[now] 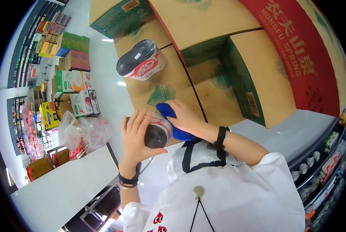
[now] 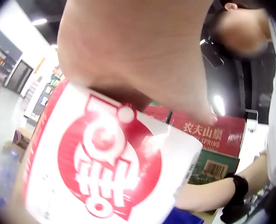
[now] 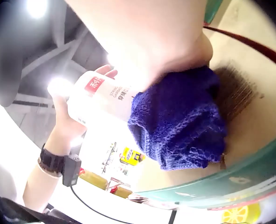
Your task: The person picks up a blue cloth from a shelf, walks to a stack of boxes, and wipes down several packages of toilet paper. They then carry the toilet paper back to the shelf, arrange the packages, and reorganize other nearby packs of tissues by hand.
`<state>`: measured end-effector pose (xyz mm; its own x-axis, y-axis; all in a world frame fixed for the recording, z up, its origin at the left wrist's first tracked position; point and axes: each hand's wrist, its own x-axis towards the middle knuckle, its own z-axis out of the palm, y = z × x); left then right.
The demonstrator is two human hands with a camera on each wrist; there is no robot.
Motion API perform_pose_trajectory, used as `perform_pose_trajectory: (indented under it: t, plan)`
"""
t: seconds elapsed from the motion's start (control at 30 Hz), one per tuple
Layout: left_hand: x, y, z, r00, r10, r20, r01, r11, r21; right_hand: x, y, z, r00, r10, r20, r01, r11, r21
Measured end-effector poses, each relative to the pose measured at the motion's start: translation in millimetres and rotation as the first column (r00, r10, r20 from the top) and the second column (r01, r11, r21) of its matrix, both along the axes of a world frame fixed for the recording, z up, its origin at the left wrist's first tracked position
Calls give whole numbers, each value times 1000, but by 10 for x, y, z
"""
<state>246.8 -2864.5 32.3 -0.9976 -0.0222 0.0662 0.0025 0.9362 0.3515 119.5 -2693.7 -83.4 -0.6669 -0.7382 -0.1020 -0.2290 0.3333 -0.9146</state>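
In the head view my left hand [image 1: 136, 133] presses straight, spread fingers along the left side of a pack of garbage bag rolls [image 1: 156, 135]. The thumb extends along its near edge. Red-and-white print on the pack fills much of the left wrist view. My right hand [image 1: 184, 116] grips a bunched blue cloth [image 1: 182, 133] against the pack's right side. The right wrist view shows the knitted cloth [image 3: 180, 121] close up, with the pack's printed end [image 3: 105, 95] beside it. A second pack [image 1: 149, 67] with a dark top stands on the cartons farther back.
Cardboard cartons [image 1: 180, 92] lie under and beyond the packs. An opened carton with green sides [image 1: 242, 81] and a red Nongfu Spring carton [image 1: 296, 50] stand at right. Small boxes [image 1: 80, 102] and plastic bags [image 1: 84, 129] are at left. A loaded shelf [image 1: 316, 170] runs along the right.
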Motion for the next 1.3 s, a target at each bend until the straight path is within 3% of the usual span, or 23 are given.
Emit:
perform_pose_trajectory:
  t: [0.1, 0.23, 0.33, 0.43, 0.5, 0.6, 0.63, 0.73, 0.77, 0.8, 0.9, 0.93, 0.97, 1.0, 1.07, 1.1, 1.2, 1.27, 1.3]
  plan:
    - [0, -26, 120, 988, -101, 115, 107, 993, -47, 33, -54, -183, 1000, -22, -7, 22, 999, -29]
    - [-58, -28, 114, 985, -130, 110, 139, 987, -83, -49, -33, -125, 992, -59, 115, 72, 992, -107]
    - [-52, 11, 73, 989, -126, 71, 139, 966, -217, -121, 47, 11, 985, -110, 133, 118, 992, -53]
    - [-40, 5, -69, 999, 21, 39, -13, 979, -202, -211, 91, 44, 979, -182, 92, 193, 973, -130]
    - [-112, 137, -158, 937, 346, -48, -348, 918, -192, -307, 92, 144, 971, -220, 89, 233, 953, -193]
    - [-163, 419, -146, 894, 446, -35, -440, 863, -249, -406, 71, 466, 949, -278, 149, 310, 910, -275]
    - [-135, 455, -278, 910, 370, -185, -412, 852, -322, -408, 53, 569, 946, -281, 161, 316, 912, -261]
    - [-80, 535, -309, 876, 464, -129, -481, 824, -300, -262, 14, 955, 969, -164, 186, 200, 960, -198]
    - [-68, 529, -280, 869, 491, -57, -488, 835, -253, -155, -19, 950, 970, -121, 210, 180, 940, -289]
    - [-66, 524, -261, 870, 490, -55, -487, 836, -254, -78, -57, 906, 988, -122, 100, 145, 949, -280]
    - [-40, 510, -231, 893, 425, -150, -433, 901, -26, -73, -122, 573, 919, -132, 371, 263, 907, -328]
    - [-29, 498, -245, 890, 431, -149, -439, 898, -27, -112, -104, 478, 862, -117, 493, 302, 899, -316]
    - [-34, 484, -271, 884, 437, -166, -441, 897, 12, -125, -96, 293, 920, -128, 371, 240, 931, -274]
    - [-45, 473, -283, 879, 440, -184, -439, 897, 53, -97, -86, 127, 920, -127, 370, 239, 931, -276]
    - [-71, 463, -225, 884, 435, -172, -423, 900, 100, -55, -71, 11, 972, -205, -111, 205, 979, -13]
    - [-82, 458, -198, 904, 382, -194, -372, 924, 87, -24, -65, -52, 970, -172, -173, 180, 983, 28]
    - [-88, 401, -136, 945, 280, -167, -281, 960, 21, -41, -80, -98, 957, -136, -258, 159, 985, 69]
    - [-111, 343, -57, 963, 237, -128, -242, 970, -24, -82, -96, -114, 965, -141, -222, 157, 986, 56]
    - [-124, 311, 17, 943, 332, 34, -333, 928, 164, -97, -97, -124, 973, -146, -181, 157, 986, 47]
